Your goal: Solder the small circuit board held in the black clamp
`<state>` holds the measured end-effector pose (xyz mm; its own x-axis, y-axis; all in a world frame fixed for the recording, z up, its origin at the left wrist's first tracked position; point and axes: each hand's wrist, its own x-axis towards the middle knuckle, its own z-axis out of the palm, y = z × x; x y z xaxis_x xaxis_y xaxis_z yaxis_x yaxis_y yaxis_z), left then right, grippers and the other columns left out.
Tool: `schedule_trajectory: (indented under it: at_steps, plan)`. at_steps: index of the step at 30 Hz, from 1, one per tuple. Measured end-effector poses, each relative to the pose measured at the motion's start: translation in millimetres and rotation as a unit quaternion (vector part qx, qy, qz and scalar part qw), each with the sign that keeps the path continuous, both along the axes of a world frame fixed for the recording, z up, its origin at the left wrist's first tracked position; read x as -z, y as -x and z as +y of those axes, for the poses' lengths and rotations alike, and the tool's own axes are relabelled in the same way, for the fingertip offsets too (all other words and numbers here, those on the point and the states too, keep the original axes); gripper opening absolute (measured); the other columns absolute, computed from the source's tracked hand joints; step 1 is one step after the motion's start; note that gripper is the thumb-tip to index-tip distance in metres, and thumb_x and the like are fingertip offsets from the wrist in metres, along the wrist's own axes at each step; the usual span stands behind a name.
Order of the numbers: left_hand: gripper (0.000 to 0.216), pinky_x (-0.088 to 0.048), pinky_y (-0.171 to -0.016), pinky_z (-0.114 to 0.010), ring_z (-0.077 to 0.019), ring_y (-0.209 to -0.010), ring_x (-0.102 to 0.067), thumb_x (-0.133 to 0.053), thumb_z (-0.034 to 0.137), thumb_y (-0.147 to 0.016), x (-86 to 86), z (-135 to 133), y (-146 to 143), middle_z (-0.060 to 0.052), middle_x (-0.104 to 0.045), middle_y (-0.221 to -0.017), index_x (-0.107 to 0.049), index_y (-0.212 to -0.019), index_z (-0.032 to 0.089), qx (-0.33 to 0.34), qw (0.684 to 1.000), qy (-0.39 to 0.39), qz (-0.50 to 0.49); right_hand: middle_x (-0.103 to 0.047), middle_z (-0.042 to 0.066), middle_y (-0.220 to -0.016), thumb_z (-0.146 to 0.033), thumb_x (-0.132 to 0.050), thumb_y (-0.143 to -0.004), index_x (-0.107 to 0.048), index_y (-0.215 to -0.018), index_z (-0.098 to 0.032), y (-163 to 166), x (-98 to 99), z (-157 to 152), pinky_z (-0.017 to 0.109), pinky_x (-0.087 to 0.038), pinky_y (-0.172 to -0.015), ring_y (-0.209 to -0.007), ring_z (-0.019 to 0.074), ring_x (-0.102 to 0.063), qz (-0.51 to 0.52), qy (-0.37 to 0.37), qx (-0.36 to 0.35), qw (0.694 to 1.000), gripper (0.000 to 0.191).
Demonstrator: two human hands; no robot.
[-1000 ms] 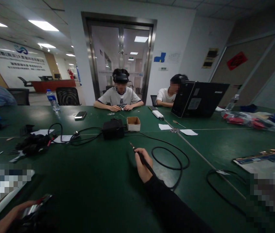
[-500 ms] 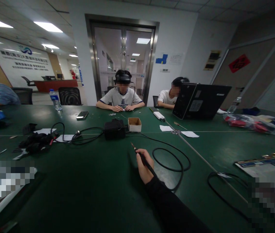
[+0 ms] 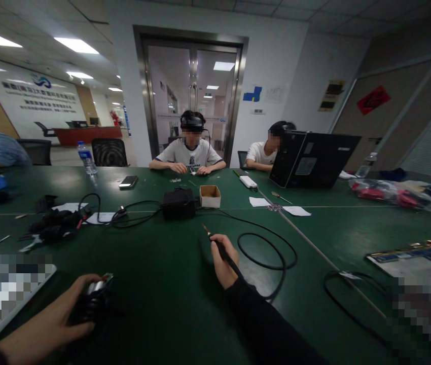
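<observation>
Black bundle (image 3: 91,307) back up in view w/ L hand (image 3: 54,317).

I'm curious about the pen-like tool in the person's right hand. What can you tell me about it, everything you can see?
The pen-like tool is slim and straight, with a dark handle that looks like plastic or rubber and a narrow, coppery, metal-looking tip. The right hand grips it like a pencil, partly hiding the handle. It slants forward and leftward over the green table, its tip apparently touching nothing. A black cord seems to trail from its back end, but the join is unclear.
</observation>
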<state>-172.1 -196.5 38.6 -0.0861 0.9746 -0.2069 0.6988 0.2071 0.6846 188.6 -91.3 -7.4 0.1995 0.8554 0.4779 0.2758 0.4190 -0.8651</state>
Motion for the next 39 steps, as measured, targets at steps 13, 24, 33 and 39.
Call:
schedule_trajectory:
  at_steps: [13,24,33,39]
  plan:
    - [0.071,-0.054,-0.044,-0.026,-0.019,-0.062,-0.065,-0.071,0.025,-0.062,11.3,119,-156,-0.01,-0.06,-0.106,-0.036,-0.124,0.023,0.135,0.983,0.045,-0.117,-0.061,-0.001,-0.073,-0.031,-0.054,-0.088,-0.064,-0.095,-0.019,1,-3.6,-1,0.023,-0.042,-0.057,-0.06,0.0143,-0.054,0.011,0.004,-0.011,1.0,0.016]
    - [0.067,-0.056,-0.045,-0.027,-0.0198,-0.067,-0.066,-0.073,0.023,-0.064,20.3,148,-204,-0.015,-0.058,-0.115,-0.039,-0.122,0.021,0.132,0.985,-0.005,-0.114,-0.064,0.001,-0.078,-0.029,-0.053,-0.087,-0.063,-0.095,-0.019,0,-4.6,-1,0.025,-0.046,-0.062,-0.066,0.016,-0.058,0.014,0.017,-0.018,1.0,0.016]
    - [0.07,-0.049,-0.095,-0.036,-0.0283,-0.111,-0.064,-0.052,0.056,-0.087,30.7,173,-189,-0.019,-0.063,-0.126,-0.035,-0.14,0.015,0.084,0.992,-0.036,-0.088,-0.067,0.001,-0.082,-0.029,-0.055,-0.088,-0.065,-0.095,-0.02,-1,0.3,1,0.024,-0.048,-0.065,-0.069,0.0161,-0.061,0.012,0.004,-0.015,1.0,0.015]
    - [0.053,-0.043,-0.102,-0.038,-0.03,-0.118,-0.061,-0.028,0.051,-0.096,41.5,199,-195,-0.017,-0.066,-0.126,-0.061,-0.117,0.015,0.049,0.996,-0.048,-0.063,-0.066,0.0,-0.078,-0.028,-0.055,-0.089,-0.065,-0.094,-0.02,-1,0.1,2,0.025,-0.047,-0.064,-0.067,0.0161,-0.06,-0.004,0.004,-0.007,1.0,0.014]
